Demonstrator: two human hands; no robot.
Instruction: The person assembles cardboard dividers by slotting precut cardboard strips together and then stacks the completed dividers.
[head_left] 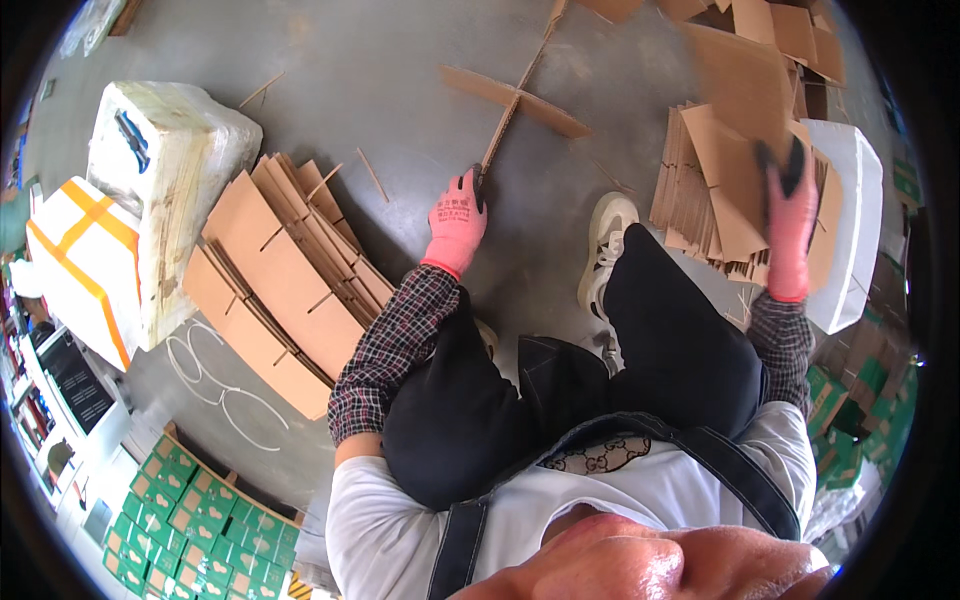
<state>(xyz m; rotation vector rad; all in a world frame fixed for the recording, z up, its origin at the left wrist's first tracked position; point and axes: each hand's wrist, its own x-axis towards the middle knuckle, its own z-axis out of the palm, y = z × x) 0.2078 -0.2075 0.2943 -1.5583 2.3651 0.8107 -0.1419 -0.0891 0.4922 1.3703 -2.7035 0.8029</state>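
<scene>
My left hand (458,222), in a pink glove with dark fingertips, is closed on the near end of a long cardboard divider strip (505,122). A shorter cardboard strip (470,84) crosses that strip, and the pair stands on edge on the floor. On the right, my right hand (788,225), gloved alike, is smeared by motion. Its fingers meet the lower end of a blurred flat cardboard piece (742,80), which it seems to grip. Just beside this hand, a stack of slotted cardboard pieces (688,190) leans together.
At the left lies another stack of slotted cardboard strips (290,260), beside foam boxes (175,200), one with a dark-handled tool (130,138) on top. A white foam box (850,225) stands far right. White straps (215,375) and green cartons (190,530) are lower left. More cardboard (800,35) lies upper right.
</scene>
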